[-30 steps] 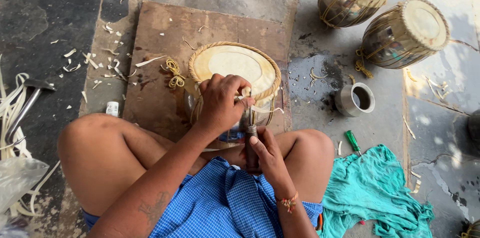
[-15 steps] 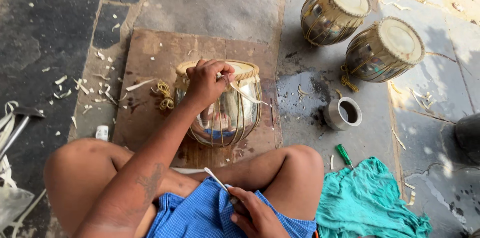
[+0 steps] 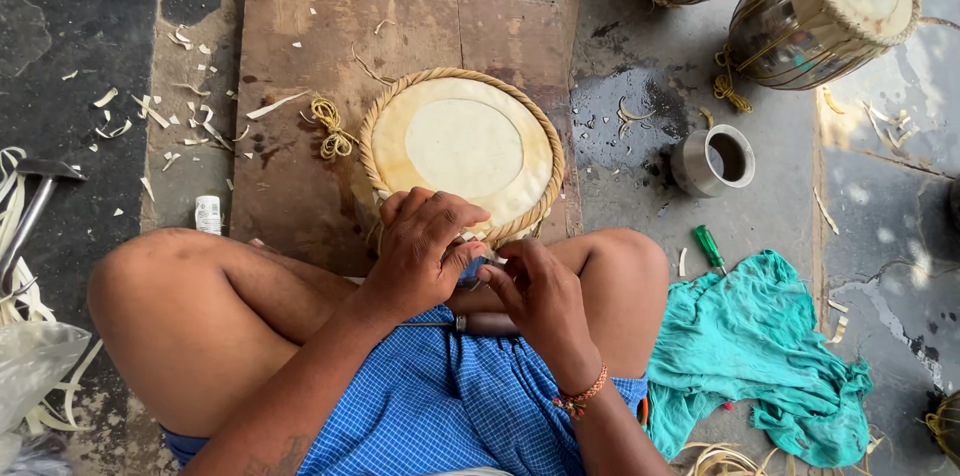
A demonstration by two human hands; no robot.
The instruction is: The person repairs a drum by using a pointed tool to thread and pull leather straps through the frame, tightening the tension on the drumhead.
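A round drum (image 3: 462, 146) with a pale skin head and a braided rim stands upright on a brown board (image 3: 300, 66) in front of my crossed legs. My left hand (image 3: 420, 251) grips the drum's near rim from above. My right hand (image 3: 535, 286) is closed on a thin pale strap at that same near edge, fingers pinched. A slim tool with a dark handle (image 3: 480, 323) lies across my lap under both hands. The drum's side is hidden by my hands.
Two more drums (image 3: 820, 6) lie at the back right, beside a small metal cup (image 3: 715, 161). A teal cloth (image 3: 765, 356) and a green screwdriver (image 3: 710, 248) lie to the right. A hammer (image 3: 35, 201), a small white bottle (image 3: 208, 214) and strap scraps lie left.
The drum has come back from tilted to upright and close to my lap. My right hand has risen from my lap to the near rim, where both hands now meet.
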